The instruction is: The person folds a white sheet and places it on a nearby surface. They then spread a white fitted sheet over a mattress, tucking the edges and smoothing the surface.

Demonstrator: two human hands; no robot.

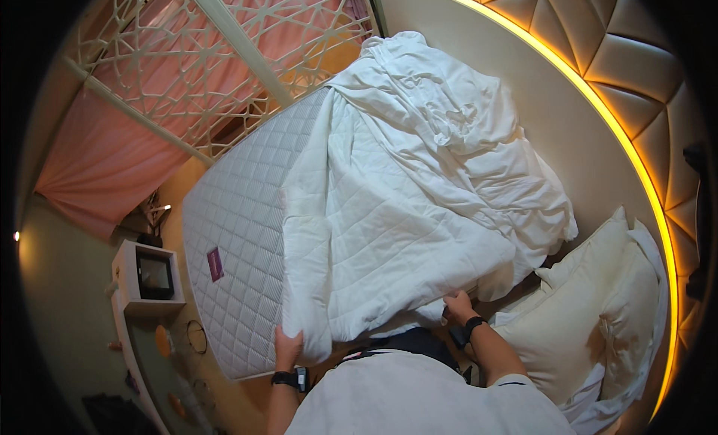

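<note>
A white quilted mattress pad (381, 211) lies folded and rumpled over the right part of a grey quilted mattress (241, 239). At the mattress's near edge my left hand (289, 345) grips a corner of the pad, with a watch on the wrist. My right hand (459, 307), with a black band on its wrist, grips the pad's near edge farther right; its fingertips are partly hidden. Crumpled white bedding (460, 121) is heaped over the far right side of the mattress. A purple label (215, 264) shows on the bare mattress part.
Off-white pillows (561, 317) are piled at the right, close to my right arm. A white lattice partition (241, 42) with pink curtains (118, 160) borders the far left. At the left stand a small white cabinet (148, 278) and a curved counter edge (132, 356). An upholstered wall (634, 59) curves around the right.
</note>
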